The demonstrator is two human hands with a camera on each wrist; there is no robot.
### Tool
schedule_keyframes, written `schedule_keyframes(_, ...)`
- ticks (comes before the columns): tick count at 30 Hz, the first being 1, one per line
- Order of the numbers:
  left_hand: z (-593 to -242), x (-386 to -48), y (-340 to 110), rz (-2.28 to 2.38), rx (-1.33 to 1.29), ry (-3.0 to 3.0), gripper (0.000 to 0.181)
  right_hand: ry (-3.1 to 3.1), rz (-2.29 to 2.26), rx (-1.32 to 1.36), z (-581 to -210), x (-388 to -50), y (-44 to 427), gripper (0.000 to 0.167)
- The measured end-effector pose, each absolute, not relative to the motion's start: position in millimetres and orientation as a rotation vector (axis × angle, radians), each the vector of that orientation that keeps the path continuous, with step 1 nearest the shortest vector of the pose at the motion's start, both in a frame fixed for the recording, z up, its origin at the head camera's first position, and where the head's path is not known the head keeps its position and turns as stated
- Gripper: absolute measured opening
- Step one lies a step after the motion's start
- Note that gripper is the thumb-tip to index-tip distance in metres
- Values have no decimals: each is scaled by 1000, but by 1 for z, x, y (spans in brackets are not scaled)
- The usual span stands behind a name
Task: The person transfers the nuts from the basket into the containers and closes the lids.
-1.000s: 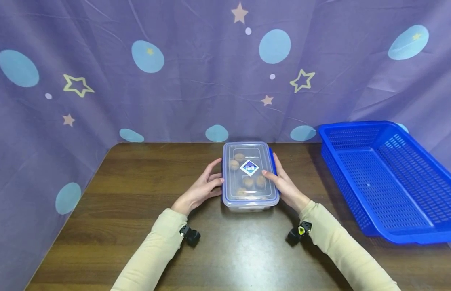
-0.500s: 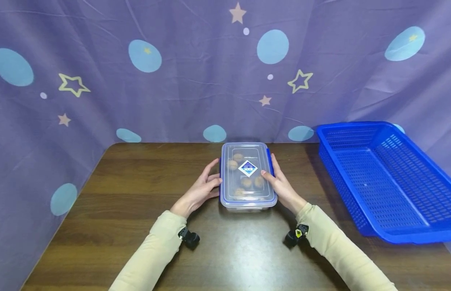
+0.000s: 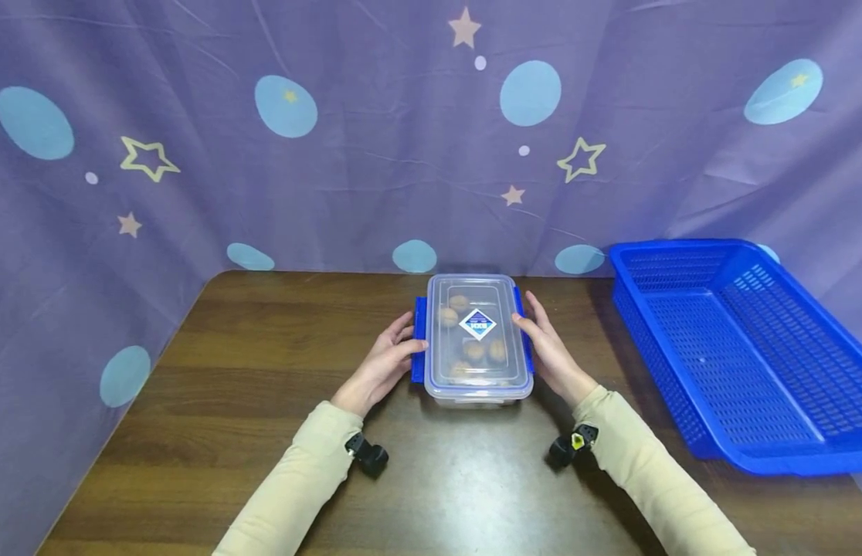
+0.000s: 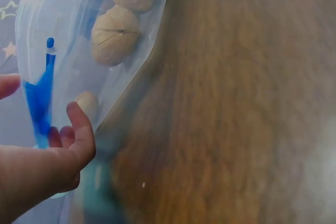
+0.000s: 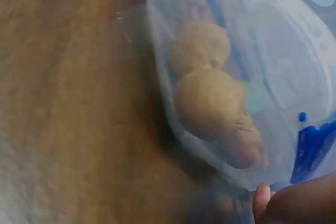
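A clear plastic food container (image 3: 445, 286) with a blue-edged lid stands on the table, several walnuts (image 4: 116, 35) inside. A diamond-shaped label (image 3: 478, 324) is stuck on the lid. On its left side a blue latch (image 3: 419, 340) sticks out; my left hand (image 3: 384, 363) is at it, thumb on top and fingers curled beside and below. My right hand (image 3: 552, 355) holds the opposite side, its thumb at the lid edge by the right blue latch (image 3: 524, 336). The right wrist view shows walnuts (image 5: 210, 103) through the wall; most right fingers are hidden there.
A blue perforated basket (image 3: 737, 455) stands at the right of the wooden table (image 3: 264, 347). A purple curtain (image 3: 361, 154) with stars and ovals hangs along the table's back edge and left side.
The left latch now stands out from the container, where before it lay hidden against the side. My right thumb has slid from the lid's top toward its right edge.
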State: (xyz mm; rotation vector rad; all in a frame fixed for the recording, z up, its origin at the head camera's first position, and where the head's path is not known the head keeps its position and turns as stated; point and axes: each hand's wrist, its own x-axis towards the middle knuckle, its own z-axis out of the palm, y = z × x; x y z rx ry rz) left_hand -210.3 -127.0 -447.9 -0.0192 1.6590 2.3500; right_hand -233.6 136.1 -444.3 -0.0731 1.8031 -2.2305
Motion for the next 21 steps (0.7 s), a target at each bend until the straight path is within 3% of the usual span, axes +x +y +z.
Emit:
schedule_keyframes(5, -452, -213, -121, 2344, 68, 1672, 68, 1797, -2222, -59, -442, -235, 140, 72)
schedule_keyframes(14, -452, -212, -114, 1966, 205, 2164, 88, 1864, -2195, -18, -444, -234, 138, 73)
schedule_keyframes(21, -443, -210, -111, 1751, 274, 2217, 91, 1944, -2137, -88, -445, -232, 136, 75)
